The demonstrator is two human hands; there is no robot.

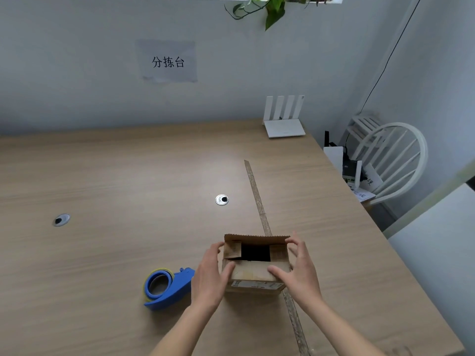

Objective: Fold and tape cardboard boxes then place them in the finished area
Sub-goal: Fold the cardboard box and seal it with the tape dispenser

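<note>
A small brown cardboard box [254, 274] stands on the wooden table [128, 176] near its front, top partly open with a dark gap between the flaps. My left hand [209, 273] grips its left side, thumb on the near flap. My right hand [298, 268] grips its right side, thumb on the near flap and fingers at the far corner. The far flap stands upright. A blue tape dispenser [167, 287] lies just left of my left hand.
A strip of tape [257, 196] runs along the table from far to near, passing under the box. Two round cable grommets [221, 199] sit in the tabletop. A white router [284, 119] stands at the back right. A white chair [390, 160] is beyond the right edge.
</note>
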